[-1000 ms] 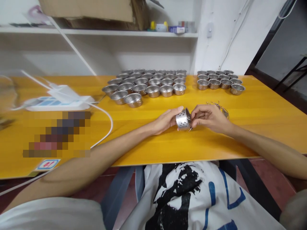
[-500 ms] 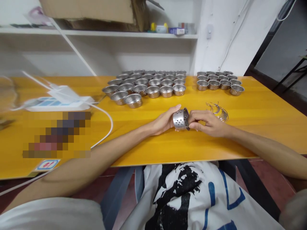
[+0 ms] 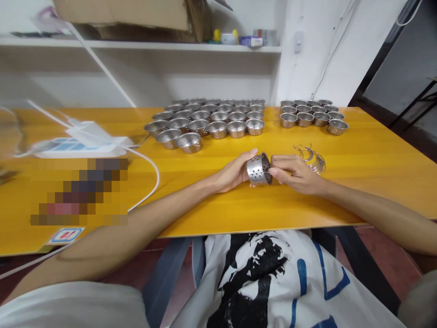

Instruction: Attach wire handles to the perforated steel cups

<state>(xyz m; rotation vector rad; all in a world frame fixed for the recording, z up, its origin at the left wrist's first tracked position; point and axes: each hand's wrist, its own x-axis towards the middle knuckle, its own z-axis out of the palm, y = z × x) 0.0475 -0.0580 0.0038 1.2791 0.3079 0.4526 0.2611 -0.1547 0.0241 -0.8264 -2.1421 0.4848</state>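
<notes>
A perforated metal strainer basket [image 3: 256, 170] lies tilted on its side above the table, its opening facing right. My left hand [image 3: 235, 173] is wrapped round its closed end, thumb on top and fingertips showing beneath. At the open rim, my right hand [image 3: 293, 172] is closed in a pinch, with what looks like a thin metal wire [image 3: 267, 172] running from the fingertips into the basket; most of that wire is hidden. Just behind my right hand lies a pile of curved thin wires [image 3: 317, 163] on the table.
Rows of strainer baskets [image 3: 218, 130] stand at the back middle, and a smaller group [image 3: 305, 119] stands back right. On the left are a white power strip [image 3: 82, 148] and a cable [image 3: 155, 175] looping across the yellow table [image 3: 211, 209]. A shelf [image 3: 153, 46] holds a cardboard box [image 3: 129, 18].
My right hand has drawn back slightly to the right from the basket's opening. The left hand still holds the basket in nearly the same place.
</notes>
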